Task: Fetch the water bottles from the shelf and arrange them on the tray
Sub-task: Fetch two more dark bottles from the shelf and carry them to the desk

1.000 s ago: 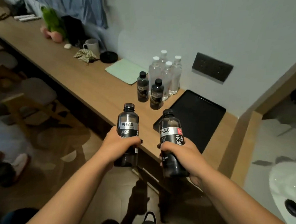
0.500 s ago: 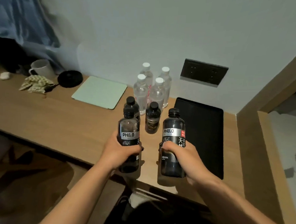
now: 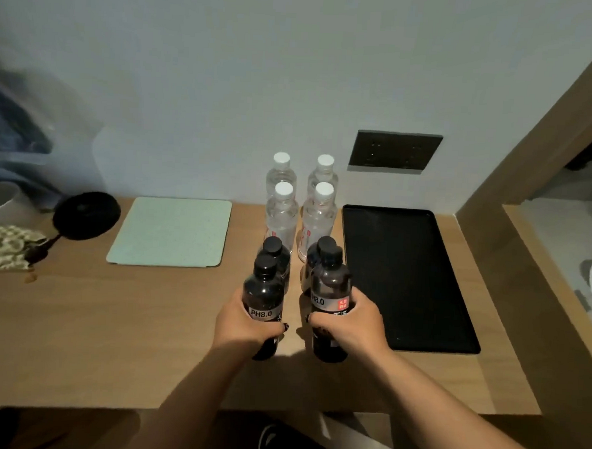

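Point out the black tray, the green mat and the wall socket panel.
black tray (image 3: pixel 404 281), head view, bare middle of its floor
green mat (image 3: pixel 172 230), head view, centre of its top
wall socket panel (image 3: pixel 394 150), head view, middle of its face

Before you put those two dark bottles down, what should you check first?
1. Left hand grips its dark bottle firmly: ok.
2. Right hand grips its dark bottle firmly: ok.
3. Black tray has free room: ok, nothing on it.
4. Both held bottles upright, caps on: ok.
5. Standing dark bottles close behind could get knocked: not ok.
6. Held bottles touching the desk yet: cannot tell.
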Available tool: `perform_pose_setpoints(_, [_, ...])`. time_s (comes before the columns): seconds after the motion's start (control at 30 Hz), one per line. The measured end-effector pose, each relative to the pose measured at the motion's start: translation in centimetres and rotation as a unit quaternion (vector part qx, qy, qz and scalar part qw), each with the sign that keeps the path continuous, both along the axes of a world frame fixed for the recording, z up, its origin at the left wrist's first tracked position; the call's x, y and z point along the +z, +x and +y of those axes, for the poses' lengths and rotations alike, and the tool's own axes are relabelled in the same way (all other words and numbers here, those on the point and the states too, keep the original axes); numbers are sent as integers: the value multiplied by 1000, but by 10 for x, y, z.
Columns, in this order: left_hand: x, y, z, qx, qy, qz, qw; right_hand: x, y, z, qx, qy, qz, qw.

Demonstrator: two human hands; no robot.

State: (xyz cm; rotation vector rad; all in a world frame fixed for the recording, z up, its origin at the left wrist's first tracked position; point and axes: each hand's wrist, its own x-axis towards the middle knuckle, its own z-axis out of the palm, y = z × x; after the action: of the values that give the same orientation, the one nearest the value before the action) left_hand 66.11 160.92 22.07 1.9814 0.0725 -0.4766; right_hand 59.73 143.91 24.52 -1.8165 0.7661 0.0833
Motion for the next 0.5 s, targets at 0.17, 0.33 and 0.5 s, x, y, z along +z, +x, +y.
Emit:
perform_pose_setpoints(0.17, [-17, 12, 1, -45, 26, 8, 999, -30, 13, 14, -28, -19, 12, 999])
perform_pose_setpoints(0.33, [-27, 23, 2, -78, 86, -27, 993, -43, 17, 18, -25, -63, 11, 998])
perform_pose_setpoints(0.5, [-38, 27, -2, -99, 90, -66, 989, -45, 9, 15, 4, -63, 18, 998])
